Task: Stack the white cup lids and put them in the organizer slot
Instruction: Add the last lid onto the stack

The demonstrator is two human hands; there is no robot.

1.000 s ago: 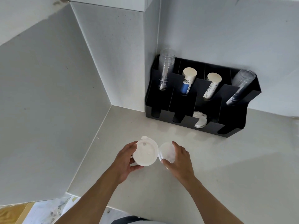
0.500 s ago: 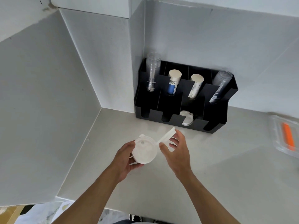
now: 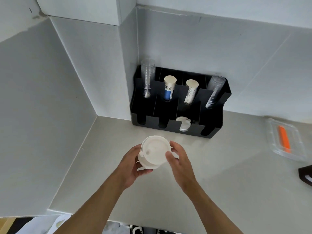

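Note:
I hold white cup lids (image 3: 154,150) pressed together as a small stack above the counter, in front of the black organizer (image 3: 170,125). My left hand (image 3: 130,165) grips the stack from the left and below. My right hand (image 3: 179,159) grips its right edge with thumb on top. One more white lid (image 3: 183,124) leans in the organizer's third front slot from the left.
The organizer's back slots hold clear cup stacks (image 3: 148,78) and paper cup stacks (image 3: 169,87). A clear tray with an orange item (image 3: 283,139) lies at the right. A dark object (image 3: 305,174) shows at the right edge. White walls close the corner on the left.
The two lids, held side by side a second ago, have come together into one stack between both hands. The view has shifted, revealing the tray on the right.

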